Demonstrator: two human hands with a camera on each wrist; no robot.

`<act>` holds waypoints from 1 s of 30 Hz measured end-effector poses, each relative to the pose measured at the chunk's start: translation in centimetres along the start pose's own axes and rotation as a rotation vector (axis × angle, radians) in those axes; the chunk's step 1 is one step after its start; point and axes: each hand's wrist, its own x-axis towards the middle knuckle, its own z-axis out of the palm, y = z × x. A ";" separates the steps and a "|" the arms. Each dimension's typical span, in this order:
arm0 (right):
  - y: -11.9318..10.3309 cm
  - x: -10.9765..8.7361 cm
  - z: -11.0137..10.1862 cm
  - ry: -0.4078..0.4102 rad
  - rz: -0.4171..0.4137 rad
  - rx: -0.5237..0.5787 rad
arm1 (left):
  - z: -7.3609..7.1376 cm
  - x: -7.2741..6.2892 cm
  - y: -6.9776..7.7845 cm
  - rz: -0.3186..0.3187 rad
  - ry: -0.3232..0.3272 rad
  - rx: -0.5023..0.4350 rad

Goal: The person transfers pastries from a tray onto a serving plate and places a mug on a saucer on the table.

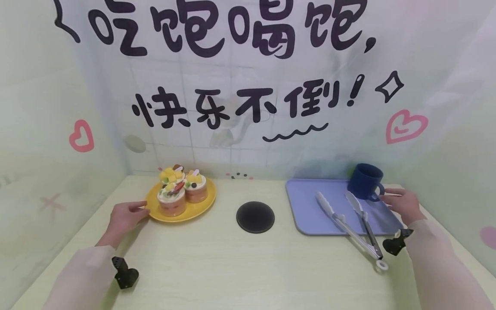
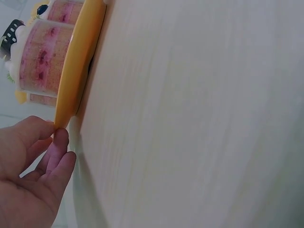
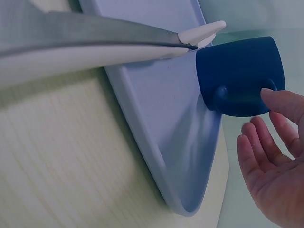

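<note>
On the left of the table, several dessert cups (image 1: 172, 202) topped with cream and fruit stand together on a yellow plate (image 1: 193, 212). My left hand (image 1: 125, 219) pinches the plate's near-left rim between thumb and fingers; the left wrist view shows this rim (image 2: 71, 90) edge-on. At the right, a dark blue mug (image 1: 362, 181) stands upright at the back of a lavender tray (image 1: 310, 193). With thumb and index finger, my right hand (image 1: 404, 204) pinches the mug's handle, while its other fingers hang loosely curled below, as the right wrist view shows.
Tongs (image 1: 346, 228) with a white ring end lie across the tray's front edge, beside a second pair with dark handles (image 1: 368, 226). A round black coaster (image 1: 255, 217) lies mid-table. Behind rises a printed backdrop (image 1: 240, 155), with similar walls at both sides.
</note>
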 end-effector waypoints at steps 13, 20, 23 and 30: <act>0.3 0.3 0.7 0.029 -0.003 0.022 | 0.0 -0.4 0.0 -0.023 -0.007 -0.005; 1.0 0.5 0.9 0.044 -0.017 -0.070 | -0.1 -0.3 0.4 -0.012 -0.010 0.007; 1.5 0.8 1.0 0.061 0.008 -0.081 | -0.1 -0.3 0.4 -0.016 -0.011 0.006; 2.2 1.4 1.0 0.001 0.083 0.389 | -0.1 -0.3 0.4 -0.022 -0.007 0.011</act>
